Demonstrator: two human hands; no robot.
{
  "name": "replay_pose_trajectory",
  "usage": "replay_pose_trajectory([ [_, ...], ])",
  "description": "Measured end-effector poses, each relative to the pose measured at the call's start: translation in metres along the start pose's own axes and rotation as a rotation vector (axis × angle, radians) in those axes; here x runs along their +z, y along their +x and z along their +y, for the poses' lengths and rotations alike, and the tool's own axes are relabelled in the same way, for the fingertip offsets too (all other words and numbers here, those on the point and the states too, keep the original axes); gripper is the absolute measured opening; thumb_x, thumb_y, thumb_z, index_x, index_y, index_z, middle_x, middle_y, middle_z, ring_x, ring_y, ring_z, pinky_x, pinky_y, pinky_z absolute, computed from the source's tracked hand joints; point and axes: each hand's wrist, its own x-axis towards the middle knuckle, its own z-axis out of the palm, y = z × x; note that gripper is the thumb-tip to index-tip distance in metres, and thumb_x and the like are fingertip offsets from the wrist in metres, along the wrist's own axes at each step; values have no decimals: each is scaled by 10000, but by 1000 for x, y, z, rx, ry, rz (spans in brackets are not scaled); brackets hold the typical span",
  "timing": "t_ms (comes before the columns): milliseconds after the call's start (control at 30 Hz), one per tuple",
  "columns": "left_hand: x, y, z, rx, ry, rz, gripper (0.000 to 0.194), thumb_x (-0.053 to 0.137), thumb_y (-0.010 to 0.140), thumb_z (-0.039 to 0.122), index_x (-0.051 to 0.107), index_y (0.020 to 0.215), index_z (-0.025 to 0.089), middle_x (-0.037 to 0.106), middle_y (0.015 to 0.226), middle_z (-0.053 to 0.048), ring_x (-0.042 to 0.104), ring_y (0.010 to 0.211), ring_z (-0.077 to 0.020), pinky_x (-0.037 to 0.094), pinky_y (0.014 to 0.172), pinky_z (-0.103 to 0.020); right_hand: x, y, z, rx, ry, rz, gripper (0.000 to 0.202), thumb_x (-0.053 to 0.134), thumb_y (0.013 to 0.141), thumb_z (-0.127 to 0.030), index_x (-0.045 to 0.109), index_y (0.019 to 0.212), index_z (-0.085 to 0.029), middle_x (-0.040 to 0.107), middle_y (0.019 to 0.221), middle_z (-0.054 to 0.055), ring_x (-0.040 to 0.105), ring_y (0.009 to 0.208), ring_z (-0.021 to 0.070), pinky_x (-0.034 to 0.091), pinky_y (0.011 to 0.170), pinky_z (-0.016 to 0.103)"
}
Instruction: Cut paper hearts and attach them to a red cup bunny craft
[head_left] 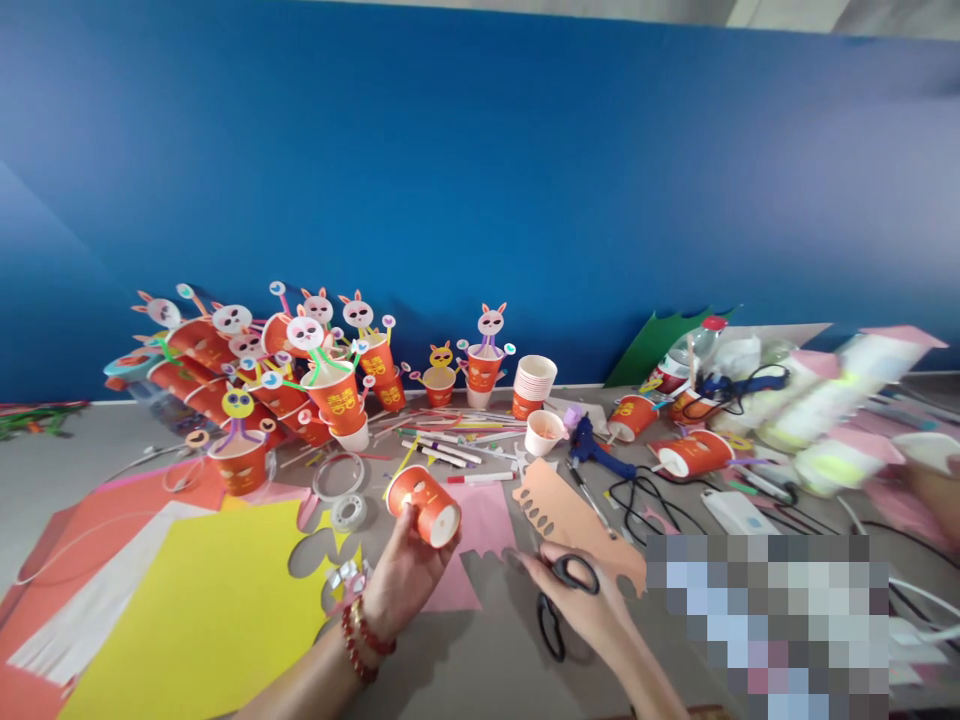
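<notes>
My left hand (pixel 411 582) is wrapped round a red paper cup (pixel 420 500) with gold print. The cup is tilted, its pale base turned to the lower right. A beaded bracelet (pixel 361 640) circles the left wrist. My right hand (pixel 581 600) holds black-handled scissors (pixel 551 628), with the loops sticking out on either side of it; the blades are hard to make out. Between and behind the hands lie pink paper (pixel 486 520) and an orange paper sheet (pixel 574 505) with cut-outs. A tape roll (pixel 347 512) rests left of the cup.
Several cups with paper rabbit figures (pixel 305 335) crowd the back left. A cup stack (pixel 534 385), markers (pixel 442 452) and a blue glue gun (pixel 600 447) stand or lie behind. Yellow paper (pixel 187 610) covers the left front. Cables and another person's hand (pixel 934 485) are at right.
</notes>
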Motion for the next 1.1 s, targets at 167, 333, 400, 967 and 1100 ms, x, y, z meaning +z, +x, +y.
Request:
replay_pose_trajectory([
  [167, -3, 0, 0, -29, -17, -16, 244, 640, 913, 323, 640, 1085, 149, 751, 1024, -99, 716, 976, -222, 563, 873, -342, -5, -2, 6, -151, -363, -23, 348, 486, 967, -409, 537, 675, -226, 620, 588, 0, 619, 539, 176, 408, 513, 245],
  [333, -1, -2, 1, -41, -44, -40, 203, 607, 937, 309, 646, 1056, 149, 753, 1026, -99, 714, 984, -217, 556, 895, -346, -17, -3, 5, -287, -414, -50, 241, 433, 988, -310, 659, 968, -229, 745, 852, 76, 721, 738, 232, 509, 635, 283],
  [400, 0, -3, 2, -42, -49, -44, 189, 609, 936, 315, 646, 1046, 166, 753, 1021, -86, 714, 984, -214, 551, 908, -352, -22, -6, 8, -321, -416, -94, 254, 440, 973, -268, 655, 1105, -235, 752, 927, 86, 727, 778, 235, 534, 672, 292],
  [967, 5, -9, -3, 11, 51, -90, 197, 708, 867, 304, 679, 963, 134, 747, 987, -99, 703, 927, -200, 549, 866, -325, 10, 18, -72, -494, -174, -106, 146, 499, 949, -154, 624, 985, -219, 691, 877, 56, 656, 788, 207, 486, 699, 307],
  [1100, 4, -9, -4, 44, 113, -202, 210, 671, 894, 333, 689, 909, 124, 727, 890, -79, 675, 878, -171, 524, 849, -280, 33, 25, -86, -538, -174, -49, 150, 501, 905, -87, 594, 899, -204, 675, 815, 46, 639, 733, 205, 442, 647, 296],
])
